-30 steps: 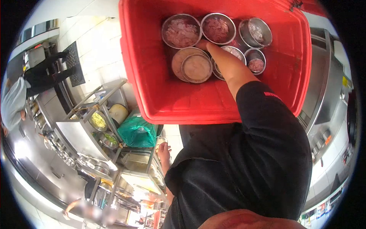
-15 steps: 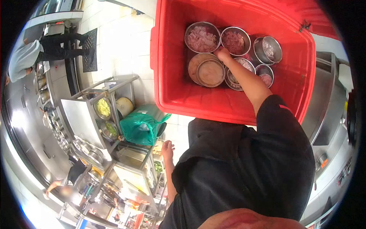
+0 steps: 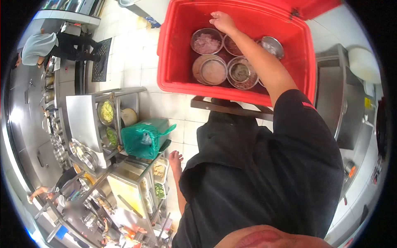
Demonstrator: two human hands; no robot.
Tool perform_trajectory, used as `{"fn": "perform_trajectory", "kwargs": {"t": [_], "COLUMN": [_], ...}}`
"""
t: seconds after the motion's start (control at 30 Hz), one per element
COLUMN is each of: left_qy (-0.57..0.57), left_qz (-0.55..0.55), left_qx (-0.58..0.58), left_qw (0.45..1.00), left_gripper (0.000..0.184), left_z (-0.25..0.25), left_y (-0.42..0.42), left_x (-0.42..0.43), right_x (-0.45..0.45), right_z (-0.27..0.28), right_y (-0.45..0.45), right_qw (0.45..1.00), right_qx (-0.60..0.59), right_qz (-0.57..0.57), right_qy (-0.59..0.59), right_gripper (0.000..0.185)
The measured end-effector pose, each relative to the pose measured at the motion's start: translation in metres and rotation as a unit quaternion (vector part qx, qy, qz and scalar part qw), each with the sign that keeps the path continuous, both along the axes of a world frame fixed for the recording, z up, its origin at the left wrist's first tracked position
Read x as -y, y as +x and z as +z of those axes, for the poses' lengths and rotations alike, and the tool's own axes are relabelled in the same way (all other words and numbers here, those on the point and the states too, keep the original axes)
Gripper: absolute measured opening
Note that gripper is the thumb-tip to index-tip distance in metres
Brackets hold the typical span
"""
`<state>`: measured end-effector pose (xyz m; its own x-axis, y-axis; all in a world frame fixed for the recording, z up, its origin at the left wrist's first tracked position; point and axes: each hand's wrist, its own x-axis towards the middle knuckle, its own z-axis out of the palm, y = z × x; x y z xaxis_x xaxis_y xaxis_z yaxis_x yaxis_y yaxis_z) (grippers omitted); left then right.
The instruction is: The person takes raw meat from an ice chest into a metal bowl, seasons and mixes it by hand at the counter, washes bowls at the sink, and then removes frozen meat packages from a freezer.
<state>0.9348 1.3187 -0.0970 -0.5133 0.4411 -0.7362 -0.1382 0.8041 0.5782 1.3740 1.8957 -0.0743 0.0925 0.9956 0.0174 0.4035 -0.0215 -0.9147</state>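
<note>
My right hand (image 3: 223, 22) is above the red cooler (image 3: 163, 53), over its far side, with fingers apart and nothing in them. Below it, inside the cooler, sit several round metal bowls. One holds pale pink raw meat (image 3: 206, 43). Another bowl (image 3: 214, 71) has a smooth tan content. A smaller bowl (image 3: 240, 72) rests inside a larger one of reddish food. A tilted metal bowl (image 3: 273, 47) stands at the right, and my forearm partly hides the others. My left hand (image 3: 175, 158) hangs at my side, loosely open and holding nothing, near the green plastic bag (image 3: 142, 138).
On the left stands a metal rack (image 3: 82, 124) with bowls of chopped greens (image 3: 107, 111). A co-worker (image 3: 41, 47) stands at the far-left counter; another person's arm (image 3: 40, 191) shows lower left. A steel counter (image 3: 331, 107) runs along the right.
My right hand has lifted from between the bowls and moved toward the cooler's far side, its fingers spreading. The view has shifted, so the cooler sits higher and its front edge shows more.
</note>
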Motion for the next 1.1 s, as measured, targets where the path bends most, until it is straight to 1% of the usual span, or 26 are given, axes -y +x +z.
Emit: {"fn": "perform_trajectory", "kwargs": {"t": [0.03, 0.1, 0.13, 0.17, 0.2, 0.27, 0.33, 0.37, 0.4, 0.43, 0.47, 0.5, 0.53, 0.57, 0.6, 0.63, 0.7, 0.77, 0.87, 0.9, 0.97, 1.0, 1.03, 1.07, 1.1], "left_qy": [-0.001, 0.005, 0.006, 0.045, 0.039, 0.009, -0.007, -0.015, -0.019, -0.015, -0.011, -0.008, 0.000, 0.003, 0.007, 0.013, 0.024, 0.032, 0.028, 0.024, 0.014, 0.007, 0.003, -0.004, -0.014], "left_qz": [-0.019, -0.010, -0.015, -0.008, -0.029, -0.085, -0.133, -0.156, -0.177, -0.196, -0.216, -0.239, -0.260, -0.280, -0.297, -0.306, -0.320, -0.332, -0.355, -0.367, -0.389, -0.402, -0.414, -0.427, -0.443], "left_qx": [-0.003, 0.022, 0.040, 0.079, 0.088, 0.095, 0.098, 0.098, 0.096, 0.098, 0.099, 0.096, 0.100, 0.095, 0.093, 0.092, 0.087, 0.086, 0.080, 0.078, 0.078, 0.078, 0.078, 0.073, 0.067], "left_qw": [1.000, 1.000, 0.999, 0.996, 0.995, 0.992, 0.986, 0.983, 0.979, 0.976, 0.971, 0.966, 0.960, 0.955, 0.950, 0.947, 0.943, 0.939, 0.931, 0.927, 0.918, 0.912, 0.907, 0.901, 0.894], "left_gripper": [0.028, 0.027, 0.027, 0.026, 0.026, 0.026, 0.026, 0.026, 0.026, 0.026, 0.026, 0.026, 0.026, 0.025, 0.025, 0.025, 0.025, 0.025, 0.025, 0.025, 0.025, 0.025, 0.025, 0.025, 0.025], "left_z": [0.003, -0.012, -0.024, -0.079, -0.094, -0.100, -0.101, -0.099, -0.097, -0.095, -0.091, -0.087, -0.083, -0.076, -0.071, -0.066, -0.054, -0.043, -0.037, -0.035, -0.028, -0.027, -0.024, -0.020, -0.014], "left_y": [0.008, 0.019, 0.025, 0.015, 0.023, 0.050, 0.073, 0.083, 0.094, 0.107, 0.119, 0.129, 0.143, 0.153, 0.167, 0.182, 0.213, 0.245, 0.294, 0.313, 0.355, 0.377, 0.399, 0.417, 0.434], "left_x": [0.007, 0.038, 0.054, 0.089, 0.105, 0.119, 0.124, 0.126, 0.125, 0.120, 0.113, 0.105, 0.096, 0.092, 0.086, 0.081, 0.072, 0.064, 0.056, 0.054, 0.045, 0.040, 0.034, 0.028, 0.023], "right_x": [0.013, 0.058, 0.088, 0.119, 0.154, 0.236, 0.314, 0.354, 0.390, 0.428, 0.464, 0.496, 0.527, 0.554, 0.583, 0.605, 0.641, 0.682, 0.707, 0.712, 0.724, 0.730, 0.734, 0.742, 0.750], "right_z": [0.020, 0.059, 0.074, 0.091, 0.108, 0.138, 0.151, 0.159, 0.156, 0.170, 0.178, 0.169, 0.165, 0.156, 0.162, 0.157, 0.133, 0.058, 0.040, 0.025, -0.026, -0.042, -0.080, -0.110, -0.139], "right_y": [0.014, 0.050, 0.072, 0.096, 0.122, 0.180, 0.250, 0.282, 0.324, 0.352, 0.385, 0.428, 0.462, 0.499, 0.517, 0.536, 0.580, 0.671, 0.694, 0.711, 0.756, 0.773, 0.801, 0.814, 0.828], "right_qw": [1.000, 0.999, 0.998, 0.997, 0.994, 0.983, 0.963, 0.949, 0.940, 0.919, 0.896, 0.881, 0.865, 0.839, 0.820, 0.796, 0.739, 0.705, 0.653, 0.661, 0.668, 0.722, 0.752, 0.791, 0.802], "right_qx": [0.003, 0.015, -0.003, -0.017, -0.030, -0.093, -0.152, -0.151, -0.158, -0.159, -0.188, -0.208, -0.200, -0.212, -0.215, -0.197, -0.217, -0.289, -0.294, -0.272, -0.225, -0.165, -0.060, 0.071, 0.211], "right_qz": [0.003, -0.004, -0.028, -0.057, -0.086, -0.148, -0.219, -0.273, -0.300, -0.357, -0.399, -0.416, -0.446, -0.486, -0.516, -0.561, -0.623, -0.630, -0.692, -0.698, -0.708, -0.654, -0.634, -0.563, -0.491], "right_qy": [0.018, 0.052, 0.052, 0.057, 0.062, 0.048, 0.050, 0.053, 0.049, 0.049, 0.057, 0.089, 0.113, 0.122, 0.120, 0.114, 0.135, 0.147, 0.094, 0.051, -0.038, -0.154, -0.173, -0.230, -0.268], "right_gripper": [0.041, 0.037, 0.036, 0.035, 0.034, 0.030, 0.029, 0.028, 0.028, 0.026, 0.023, 0.020, 0.018, 0.019, 0.021, 0.024, 0.015, 0.009, 0.009, 0.009, 0.008, 0.009, 0.012, 0.015, 0.018]}}
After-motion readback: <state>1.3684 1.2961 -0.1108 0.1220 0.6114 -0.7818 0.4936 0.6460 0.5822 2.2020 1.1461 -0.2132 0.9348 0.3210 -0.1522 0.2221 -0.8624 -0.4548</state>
